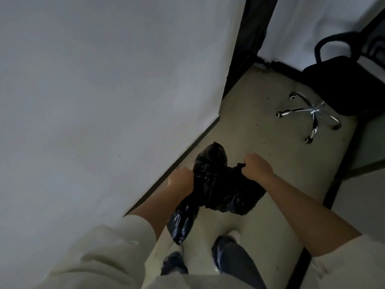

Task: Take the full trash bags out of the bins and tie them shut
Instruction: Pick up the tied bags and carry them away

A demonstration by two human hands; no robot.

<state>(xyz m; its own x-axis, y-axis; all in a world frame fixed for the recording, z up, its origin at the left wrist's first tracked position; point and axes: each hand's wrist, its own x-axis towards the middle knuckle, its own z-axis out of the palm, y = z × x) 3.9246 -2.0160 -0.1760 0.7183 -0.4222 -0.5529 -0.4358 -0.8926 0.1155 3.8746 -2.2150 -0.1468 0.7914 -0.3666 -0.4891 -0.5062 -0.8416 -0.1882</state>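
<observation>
A black trash bag (214,184) hangs in the air in front of me, over the pale floor. My left hand (181,178) grips one gathered part of the bag's top at its left side. My right hand (257,165) pinches another bunched flap of the bag at its right. The two hands pull the plastic apart sideways. A loose tail of the bag (181,222) hangs down under my left forearm. No bin is in view.
A white wall (104,90) with a dark baseboard runs close on my left. A black office chair (343,86) with a chrome star base (312,113) stands at the back right. A dark door frame (245,49) is ahead. My feet are below the bag.
</observation>
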